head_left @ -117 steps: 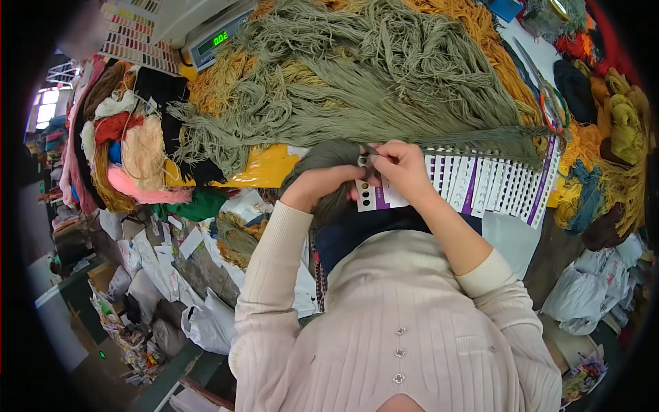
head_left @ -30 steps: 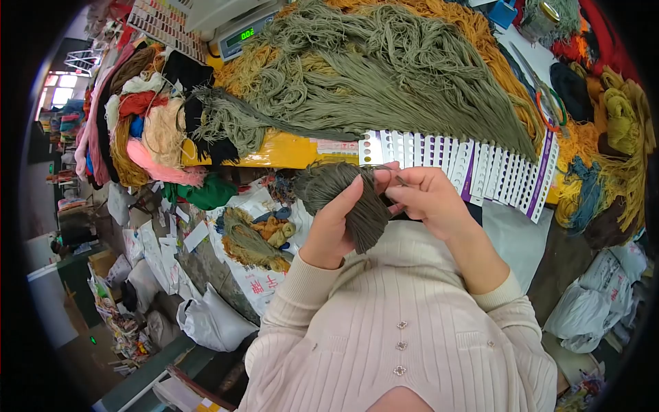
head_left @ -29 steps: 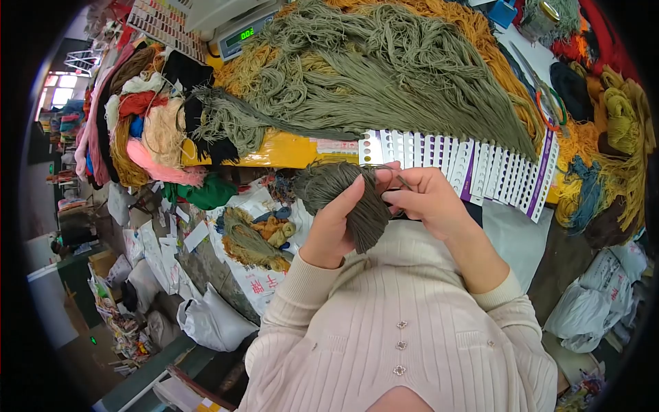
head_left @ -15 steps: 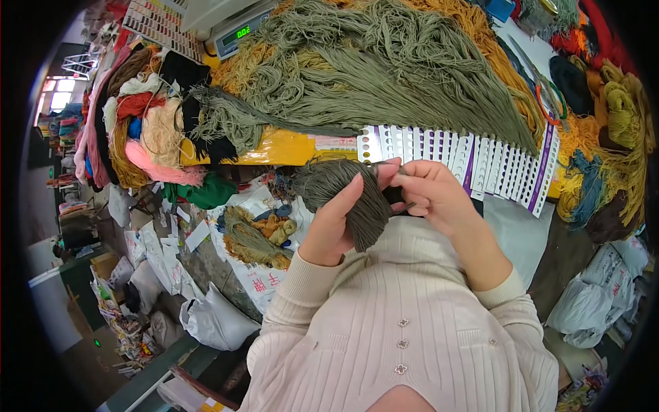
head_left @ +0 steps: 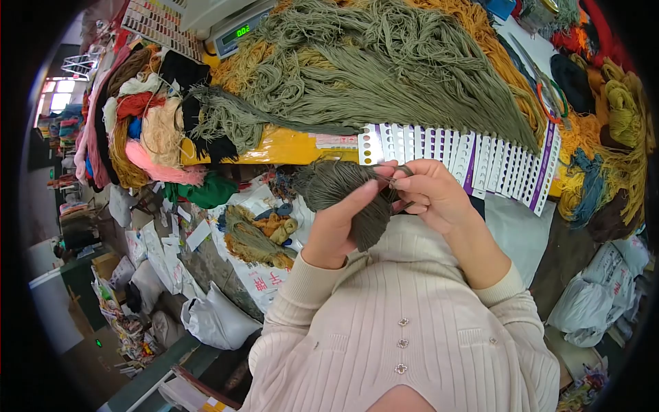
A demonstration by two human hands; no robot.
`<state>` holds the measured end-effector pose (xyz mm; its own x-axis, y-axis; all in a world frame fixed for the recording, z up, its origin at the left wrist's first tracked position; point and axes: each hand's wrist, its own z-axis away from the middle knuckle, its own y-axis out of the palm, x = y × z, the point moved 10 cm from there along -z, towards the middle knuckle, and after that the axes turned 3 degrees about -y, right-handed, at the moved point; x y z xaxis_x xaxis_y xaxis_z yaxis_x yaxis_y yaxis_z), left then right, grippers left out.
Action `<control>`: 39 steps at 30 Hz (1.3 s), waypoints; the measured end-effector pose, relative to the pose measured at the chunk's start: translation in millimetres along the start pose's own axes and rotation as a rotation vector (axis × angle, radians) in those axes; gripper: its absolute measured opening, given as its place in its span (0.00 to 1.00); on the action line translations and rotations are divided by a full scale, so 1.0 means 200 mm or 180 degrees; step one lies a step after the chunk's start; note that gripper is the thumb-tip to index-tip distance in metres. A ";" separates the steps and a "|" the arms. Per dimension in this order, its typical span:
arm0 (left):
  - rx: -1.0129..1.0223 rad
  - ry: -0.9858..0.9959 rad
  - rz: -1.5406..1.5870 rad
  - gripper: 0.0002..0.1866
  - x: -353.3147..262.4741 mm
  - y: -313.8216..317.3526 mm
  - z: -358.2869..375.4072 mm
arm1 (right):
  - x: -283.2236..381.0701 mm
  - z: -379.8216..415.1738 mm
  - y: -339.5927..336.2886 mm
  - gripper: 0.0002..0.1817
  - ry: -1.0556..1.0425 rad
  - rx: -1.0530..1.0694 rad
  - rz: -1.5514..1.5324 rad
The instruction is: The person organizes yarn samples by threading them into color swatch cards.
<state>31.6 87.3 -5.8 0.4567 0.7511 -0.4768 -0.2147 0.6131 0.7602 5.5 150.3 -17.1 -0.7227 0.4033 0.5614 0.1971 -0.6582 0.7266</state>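
A dark grey-green hank of thread (head_left: 335, 184) is bunched in my left hand (head_left: 338, 223), whose thumb lies across its near side and whose other fingers are mostly hidden behind it. At the hank's right end, my right hand (head_left: 439, 196) pinches a few strands of the same thread between thumb and fingers. The fingertips of both hands nearly meet there. Just beyond them, a row of white punched cards (head_left: 439, 145) with purple edges lies along the table's front, with the ends of long green threads (head_left: 412, 82) at their far side.
A scale (head_left: 240, 31) with a lit display stands at the back left. Scissors (head_left: 539, 79) lie at the right. Coloured yarn bundles (head_left: 161, 130) hang at the left, and white sacks (head_left: 218, 319) sit on the floor. Another small thread bundle (head_left: 250, 237) lies below the table's edge.
My left thumb has moved down across the hank toward the right fingers. My right fingers have shifted slightly, and a loop of strands now shows at their tips.
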 end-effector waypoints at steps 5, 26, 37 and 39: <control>-0.0172 0.0069 0.0072 0.11 0.00 -0.02 -0.02 | -0.01 -0.01 -0.03 0.05 -0.0087 0.0064 0.0091; -0.0082 0.0093 0.0009 0.20 0.01 -0.01 -0.01 | 0.04 0.02 -0.01 0.07 -0.0126 -0.0012 0.0320; 0.0140 -0.0139 0.0328 0.17 0.03 0.02 -0.02 | 0.01 0.01 -0.03 0.12 -0.0057 0.0001 0.0453; 0.0135 -0.0142 0.0313 0.17 0.04 0.02 -0.02 | 0.00 0.02 -0.04 0.12 0.0024 -0.0014 0.0425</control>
<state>30.6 95.9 -8.0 0.4735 0.7948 -0.3796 -0.2240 0.5255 0.8208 6.0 157.5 -20.6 -0.6952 0.3070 0.6500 0.2891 -0.7084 0.6439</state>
